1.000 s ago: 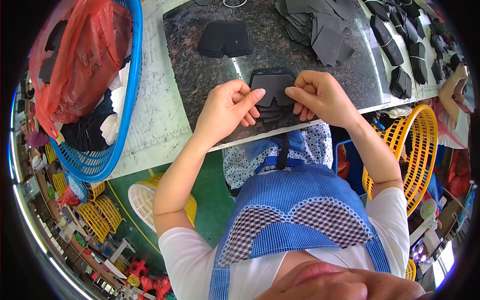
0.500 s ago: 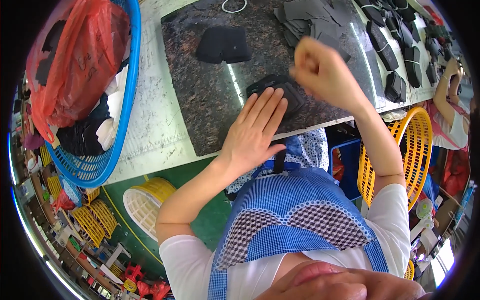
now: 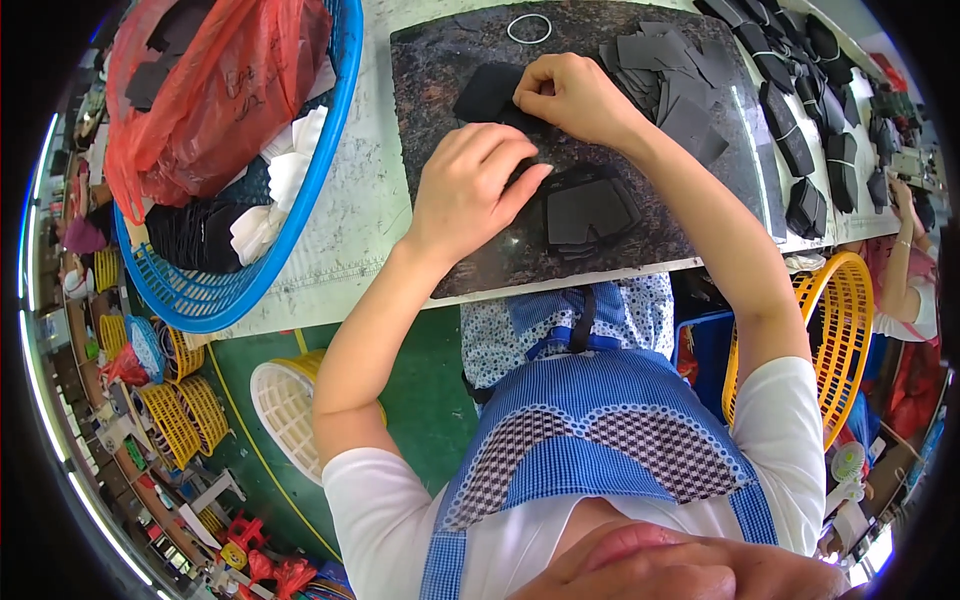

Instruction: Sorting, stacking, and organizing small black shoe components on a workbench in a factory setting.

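My right hand is over the right end of a flat black piece on the dark stone slab. Its fingers are bent and pinched together at that piece's edge. Just below and left, my left hand is raised with curled fingers. Its thumb stands a little off the fingertips, and I see nothing between them but dark background. To the right of the left hand lies a small stack of dark, flat cut pieces, untouched by either hand.
Loose grey pieces are heaped at the slab's far right, near a white ring. Bundled black pieces line the right. A blue basket with a red bag stands left; a yellow basket is below right.
My left hand has lifted off the dark stack and moved left. My right hand has come in from the right to the flat black piece. The whole view has shifted slightly.
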`<move>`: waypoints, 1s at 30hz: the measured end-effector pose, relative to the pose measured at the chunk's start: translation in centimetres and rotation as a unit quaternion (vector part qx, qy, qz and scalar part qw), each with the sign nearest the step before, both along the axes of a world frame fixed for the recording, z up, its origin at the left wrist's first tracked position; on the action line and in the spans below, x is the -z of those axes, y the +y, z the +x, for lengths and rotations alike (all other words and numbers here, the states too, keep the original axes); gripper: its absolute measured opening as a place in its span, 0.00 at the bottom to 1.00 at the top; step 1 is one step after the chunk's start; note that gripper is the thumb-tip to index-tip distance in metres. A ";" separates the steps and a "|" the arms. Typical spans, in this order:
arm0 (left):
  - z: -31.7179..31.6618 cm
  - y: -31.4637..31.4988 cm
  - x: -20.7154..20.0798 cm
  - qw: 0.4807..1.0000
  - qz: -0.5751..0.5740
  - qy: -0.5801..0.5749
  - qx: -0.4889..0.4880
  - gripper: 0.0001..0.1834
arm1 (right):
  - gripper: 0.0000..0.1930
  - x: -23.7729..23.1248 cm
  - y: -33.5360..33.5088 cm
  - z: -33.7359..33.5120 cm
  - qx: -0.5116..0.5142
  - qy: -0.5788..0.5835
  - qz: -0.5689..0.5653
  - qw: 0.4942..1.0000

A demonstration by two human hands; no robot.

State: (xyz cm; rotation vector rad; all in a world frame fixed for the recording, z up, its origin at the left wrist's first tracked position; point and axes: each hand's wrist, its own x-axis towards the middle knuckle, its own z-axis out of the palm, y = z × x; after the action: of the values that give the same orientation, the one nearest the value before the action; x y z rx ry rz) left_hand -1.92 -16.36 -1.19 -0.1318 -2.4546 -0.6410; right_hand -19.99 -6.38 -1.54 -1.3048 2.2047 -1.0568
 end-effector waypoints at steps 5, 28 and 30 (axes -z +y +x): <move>-0.2 0.5 0.0 1.000 -0.019 0.010 -0.001 0.09 | 0.09 1.8 1.9 -1.4 -0.072 -0.107 -0.071 0.989; -7.9 5.2 -1.1 0.992 0.019 -0.067 0.109 0.23 | 0.19 -1.8 17.3 0.4 0.162 0.265 -0.152 0.938; -10.4 6.6 -0.5 0.988 -0.004 -0.060 0.141 0.38 | 0.23 -0.9 17.0 -1.7 0.200 0.296 -0.107 0.928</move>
State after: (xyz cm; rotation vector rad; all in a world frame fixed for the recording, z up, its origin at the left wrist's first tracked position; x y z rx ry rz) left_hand -12.33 -9.73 -0.73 -0.4622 -2.5788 -0.7777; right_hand -21.70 10.60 -0.62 -1.4414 2.9771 -1.1854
